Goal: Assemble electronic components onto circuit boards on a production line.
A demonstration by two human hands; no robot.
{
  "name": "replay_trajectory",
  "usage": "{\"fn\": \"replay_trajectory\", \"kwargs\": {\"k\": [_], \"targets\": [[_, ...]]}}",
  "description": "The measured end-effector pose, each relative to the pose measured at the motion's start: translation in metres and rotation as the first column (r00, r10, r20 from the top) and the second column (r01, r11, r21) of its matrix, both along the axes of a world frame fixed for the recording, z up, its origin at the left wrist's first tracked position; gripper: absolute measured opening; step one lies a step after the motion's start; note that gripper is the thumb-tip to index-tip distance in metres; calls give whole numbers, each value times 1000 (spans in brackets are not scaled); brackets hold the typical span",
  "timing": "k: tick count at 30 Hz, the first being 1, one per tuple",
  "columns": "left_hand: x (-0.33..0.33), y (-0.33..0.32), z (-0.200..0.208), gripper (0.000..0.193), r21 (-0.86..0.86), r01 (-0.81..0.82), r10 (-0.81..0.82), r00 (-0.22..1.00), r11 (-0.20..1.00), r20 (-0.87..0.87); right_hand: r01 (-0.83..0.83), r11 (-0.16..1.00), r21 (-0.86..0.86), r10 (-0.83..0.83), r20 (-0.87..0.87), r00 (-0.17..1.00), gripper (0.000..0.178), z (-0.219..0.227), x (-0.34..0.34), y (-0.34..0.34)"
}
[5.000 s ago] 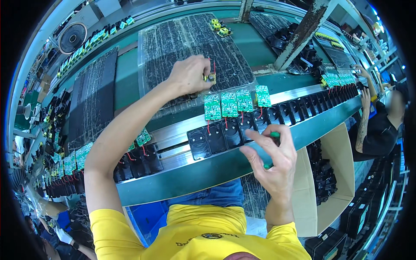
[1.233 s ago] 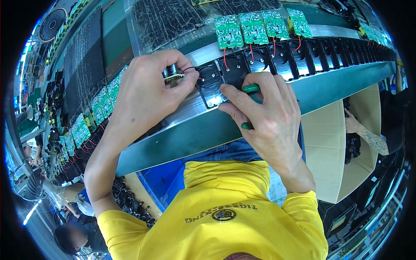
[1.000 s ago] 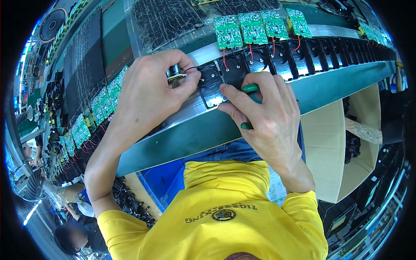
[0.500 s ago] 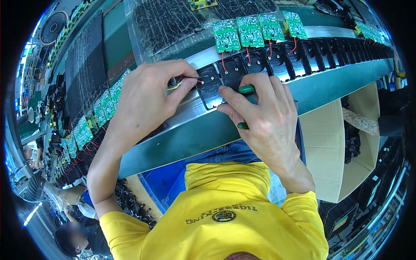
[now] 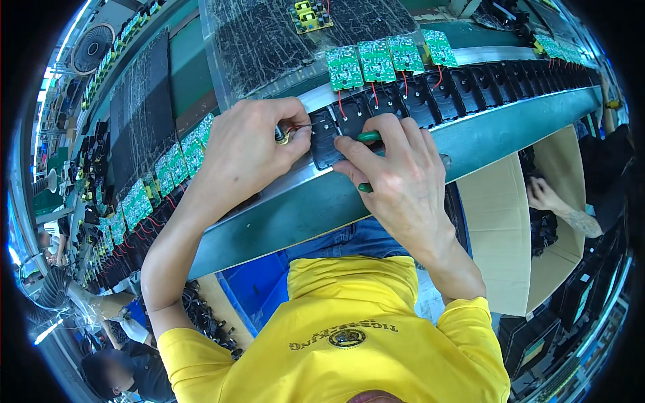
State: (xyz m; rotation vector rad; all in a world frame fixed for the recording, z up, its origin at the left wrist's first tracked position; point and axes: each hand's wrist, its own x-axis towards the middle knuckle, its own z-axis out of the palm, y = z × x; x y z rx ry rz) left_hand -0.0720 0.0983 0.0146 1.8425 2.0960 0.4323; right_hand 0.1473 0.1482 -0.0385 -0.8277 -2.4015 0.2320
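Note:
My left hand (image 5: 262,138) is closed, pinching a small circuit board (image 5: 285,138) mostly hidden behind the fingers. A thin red wire (image 5: 300,126) runs from its fingertips toward the black plastic casing (image 5: 326,144) in front of me. In my right hand (image 5: 400,164) are green-handled pliers (image 5: 369,136), their two handle ends showing between the fingers. The fingertips of this hand rest by the casing's right edge; the tool's jaws are hard to make out. Just beyond, green circuit boards (image 5: 345,68) hang by red wires from neighbouring black casings.
A row of black casings (image 5: 470,94) runs along the metal rail to the right. More wired boards (image 5: 136,203) line the left. Another yellow-framed board (image 5: 311,17) lies on a scratched black mat (image 5: 269,47). A cardboard box (image 5: 494,235) stands at right, with a co-worker's hand (image 5: 544,196) in it.
The whole view has shifted slightly, with the far boards now lower and further left. Both my hands keep their grips beside the casing. The co-worker's hand now shows inside the box.

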Motion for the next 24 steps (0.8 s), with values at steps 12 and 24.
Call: {"fn": "replay_trajectory", "kwargs": {"k": [12, 24], "targets": [[16, 6, 4, 18, 7, 26, -23, 943, 1000, -331, 29, 999, 41, -30, 18, 999, 21, -6, -6, -8], [26, 4, -9, 18, 16, -58, 60, 931, 998, -359, 13, 996, 91, -1, -129, 992, 17, -12, -3, -15]]}}
